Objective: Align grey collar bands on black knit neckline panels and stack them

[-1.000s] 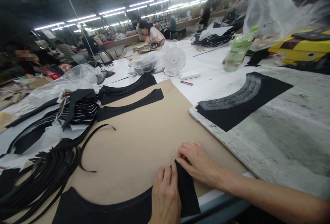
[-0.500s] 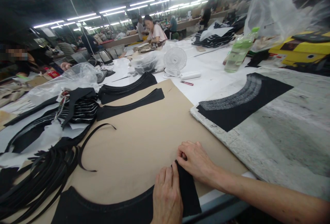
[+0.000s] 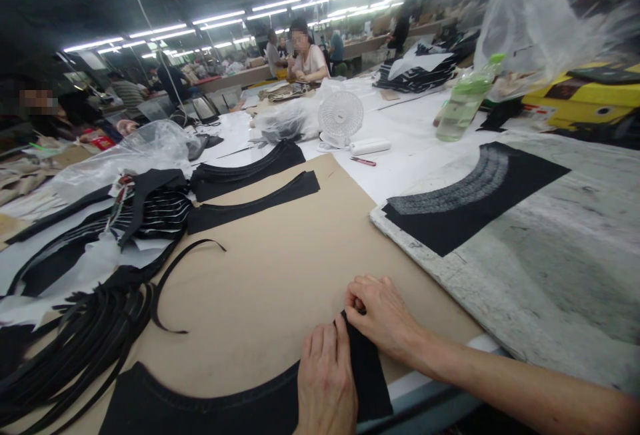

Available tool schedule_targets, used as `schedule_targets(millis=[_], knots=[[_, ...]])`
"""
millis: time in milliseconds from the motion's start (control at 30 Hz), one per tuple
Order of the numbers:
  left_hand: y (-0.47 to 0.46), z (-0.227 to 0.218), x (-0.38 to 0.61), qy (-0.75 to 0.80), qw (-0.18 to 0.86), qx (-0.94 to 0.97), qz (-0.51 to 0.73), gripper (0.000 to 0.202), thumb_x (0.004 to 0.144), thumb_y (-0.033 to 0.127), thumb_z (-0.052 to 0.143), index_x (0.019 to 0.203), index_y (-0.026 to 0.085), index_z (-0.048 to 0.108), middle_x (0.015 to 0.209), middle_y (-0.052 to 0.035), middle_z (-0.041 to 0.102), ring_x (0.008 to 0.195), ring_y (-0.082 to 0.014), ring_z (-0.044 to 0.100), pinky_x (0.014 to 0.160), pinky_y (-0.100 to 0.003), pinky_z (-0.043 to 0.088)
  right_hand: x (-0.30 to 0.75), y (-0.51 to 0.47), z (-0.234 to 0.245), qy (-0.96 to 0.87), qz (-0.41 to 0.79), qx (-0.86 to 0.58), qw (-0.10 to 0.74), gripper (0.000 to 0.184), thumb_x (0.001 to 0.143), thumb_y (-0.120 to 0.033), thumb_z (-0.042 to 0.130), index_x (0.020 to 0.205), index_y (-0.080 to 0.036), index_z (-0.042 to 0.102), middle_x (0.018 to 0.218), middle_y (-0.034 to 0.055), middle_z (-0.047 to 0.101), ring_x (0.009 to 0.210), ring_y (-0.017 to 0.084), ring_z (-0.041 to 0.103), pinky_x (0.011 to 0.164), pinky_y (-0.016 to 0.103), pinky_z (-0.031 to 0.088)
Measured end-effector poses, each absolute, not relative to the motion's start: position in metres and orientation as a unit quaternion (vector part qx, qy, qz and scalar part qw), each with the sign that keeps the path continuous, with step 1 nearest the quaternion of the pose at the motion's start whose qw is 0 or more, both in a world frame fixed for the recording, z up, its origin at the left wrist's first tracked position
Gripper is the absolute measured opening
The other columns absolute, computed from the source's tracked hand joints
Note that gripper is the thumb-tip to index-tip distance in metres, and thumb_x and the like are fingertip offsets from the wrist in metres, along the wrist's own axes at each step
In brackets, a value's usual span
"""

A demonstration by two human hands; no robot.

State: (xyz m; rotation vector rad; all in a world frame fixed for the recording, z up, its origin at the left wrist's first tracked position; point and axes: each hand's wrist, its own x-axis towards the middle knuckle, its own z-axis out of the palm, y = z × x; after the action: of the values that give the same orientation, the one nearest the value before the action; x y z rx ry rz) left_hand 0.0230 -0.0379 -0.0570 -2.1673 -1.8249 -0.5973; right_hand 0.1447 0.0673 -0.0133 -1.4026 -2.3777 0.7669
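A black curved fabric piece (image 3: 215, 413) lies along the near edge of a tan board (image 3: 260, 288). Across its right part my left hand (image 3: 327, 375) rests flat, fingers stretched out and pointing away from me. My right hand (image 3: 383, 315) is closed in a pinch at the piece's upper right corner, close to the left fingertips. The exact grip between thumb and forefinger is partly hidden. A narrow black strip (image 3: 163, 278) curls on the board to the left, beside a bundle of black strips (image 3: 95, 348).
More black curved pieces (image 3: 260, 200) lie at the board's far end. On the right, a grey slab (image 3: 545, 241) carries a black piece with whitish bands (image 3: 450, 188). Beyond stand a small fan (image 3: 341, 115), a bottle (image 3: 465, 108) and a yellow box (image 3: 575, 105). A co-worker (image 3: 310, 61) sits farther back.
Both my hands have shifted very slightly right, staying at the same corner of the black piece. The co-worker at the back has straightened up, hands drawn together.
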Motion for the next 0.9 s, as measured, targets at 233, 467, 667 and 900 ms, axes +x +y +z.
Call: schedule_targets(millis=[233, 467, 667, 900], knots=[[-0.037, -0.047, 0.021, -0.616, 0.123, -0.759, -0.169, 0.052, 0.072, 0.0, 0.048, 0.123, 0.006, 0.055, 0.09, -0.0066, 0.056, 0.085, -0.0214, 0.048, 0.078, -0.036, 0.043, 0.145, 0.069, -0.008, -0.817, 0.283, -0.488, 0.119, 0.011, 0.074, -0.011, 0.053, 0.069, -0.019, 0.058, 0.074, -0.0009, 0.062, 0.078, 0.015, 0.053, 0.074, 0.031, 0.026], [-0.037, -0.047, 0.02, -0.612, 0.13, -0.764, -0.155, 0.056, 0.071, -0.001, 0.046, 0.126, 0.007, 0.054, 0.09, -0.0064, 0.056, 0.083, -0.0209, 0.05, 0.079, -0.037, 0.046, 0.152, 0.077, -0.004, -0.811, 0.306, -0.487, 0.106, 0.013, 0.073, -0.009, 0.05, 0.074, -0.02, 0.058, 0.075, -0.0026, 0.063, 0.073, 0.013, 0.054, 0.072, 0.029, 0.027], [-0.038, -0.057, 0.022, -0.622, 0.141, -0.751, -0.168, 0.056, 0.071, -0.001, 0.044, 0.126, 0.007, 0.053, 0.094, -0.0082, 0.058, 0.091, -0.0229, 0.052, 0.084, -0.04, 0.045, 0.151, 0.078, 0.0, -0.821, 0.296, -0.477, 0.102, 0.003, 0.076, -0.019, 0.057, 0.079, -0.02, 0.056, 0.079, -0.001, 0.064, 0.076, 0.016, 0.055, 0.072, 0.03, 0.028], [-0.05, -0.064, 0.019, -0.606, 0.172, -0.758, -0.172, 0.049, 0.076, 0.002, 0.044, 0.123, 0.007, 0.057, 0.113, -0.0113, 0.062, 0.106, -0.0237, 0.053, 0.091, -0.037, 0.044, 0.152, 0.082, -0.002, -0.825, 0.293, -0.472, 0.104, 0.005, 0.079, -0.015, 0.054, 0.079, -0.019, 0.057, 0.08, -0.0018, 0.064, 0.077, 0.015, 0.055, 0.072, 0.031, 0.026]])
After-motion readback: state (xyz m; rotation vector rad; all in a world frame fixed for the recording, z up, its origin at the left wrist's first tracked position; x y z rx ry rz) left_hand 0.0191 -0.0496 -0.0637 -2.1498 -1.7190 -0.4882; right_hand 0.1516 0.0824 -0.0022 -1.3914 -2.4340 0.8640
